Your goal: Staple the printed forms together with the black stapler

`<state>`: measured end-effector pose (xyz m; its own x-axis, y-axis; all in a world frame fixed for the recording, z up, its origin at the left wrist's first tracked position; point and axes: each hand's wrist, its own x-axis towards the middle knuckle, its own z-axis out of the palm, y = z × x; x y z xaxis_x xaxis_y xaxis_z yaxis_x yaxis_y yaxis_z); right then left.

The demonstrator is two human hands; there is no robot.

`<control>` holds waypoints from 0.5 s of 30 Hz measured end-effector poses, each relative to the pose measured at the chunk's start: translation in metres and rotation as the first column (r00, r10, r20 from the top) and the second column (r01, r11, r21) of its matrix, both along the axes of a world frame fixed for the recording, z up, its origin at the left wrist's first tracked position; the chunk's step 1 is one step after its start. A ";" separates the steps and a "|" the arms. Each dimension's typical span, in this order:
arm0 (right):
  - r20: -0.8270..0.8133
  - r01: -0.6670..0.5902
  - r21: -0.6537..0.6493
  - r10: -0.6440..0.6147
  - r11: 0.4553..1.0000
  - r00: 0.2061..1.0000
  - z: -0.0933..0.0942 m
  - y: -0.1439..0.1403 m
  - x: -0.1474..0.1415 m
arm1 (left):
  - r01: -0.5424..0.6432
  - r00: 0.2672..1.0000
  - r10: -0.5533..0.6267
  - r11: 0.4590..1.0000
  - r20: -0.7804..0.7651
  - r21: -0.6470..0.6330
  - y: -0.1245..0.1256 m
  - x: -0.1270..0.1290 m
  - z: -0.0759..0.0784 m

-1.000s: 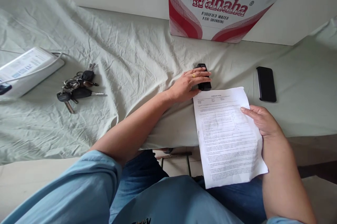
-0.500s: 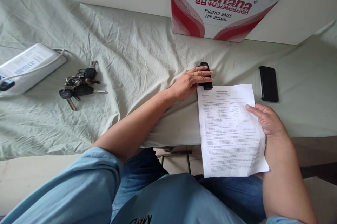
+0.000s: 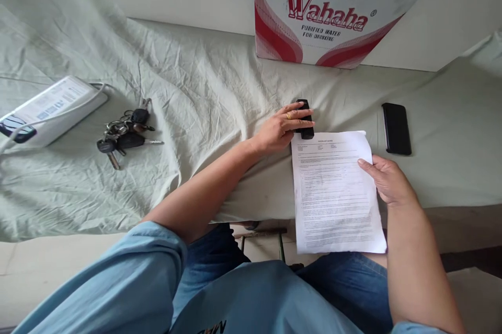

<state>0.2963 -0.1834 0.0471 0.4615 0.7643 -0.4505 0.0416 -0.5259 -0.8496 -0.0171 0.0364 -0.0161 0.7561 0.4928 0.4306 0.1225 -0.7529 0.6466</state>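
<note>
A: What does the left hand do?
B: Its fingers lie flat across a small black rectangular device on the wrinkled pale green cloth; they cover it loosely, and whether they actually grip it cannot be told.

A: And the right hand?
B: It pinches the right edge of a white printed paper sheet, thumb on top. The sheet's top edge sits just below the device, its lower part hanging past the table edge (over the lap).

A: What else lies around?
B: A black smartphone right of the sheet, a bunch of keys well to the left, and a red-and-white cardboard water box behind
</note>
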 end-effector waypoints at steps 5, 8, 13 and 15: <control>-0.001 -0.016 -0.027 0.016 1.000 1.000 -0.007 0.003 -0.004 | -0.399 0.914 0.403 0.887 -0.031 -0.230 -0.018 0.000 0.029; -0.030 -0.017 -0.026 0.016 1.000 0.999 -0.007 0.009 -0.008 | -0.564 0.804 0.408 0.756 -0.433 -0.334 -0.036 0.013 0.069; -0.060 -0.034 -0.046 0.031 0.998 0.998 -0.003 0.016 -0.016 | -0.618 0.637 0.280 0.743 -0.718 -0.258 -0.036 0.044 0.109; -0.096 -0.036 -0.051 0.031 0.998 0.995 0.000 0.018 -0.017 | -0.644 0.650 0.274 0.694 -0.709 -0.322 -0.025 0.050 0.111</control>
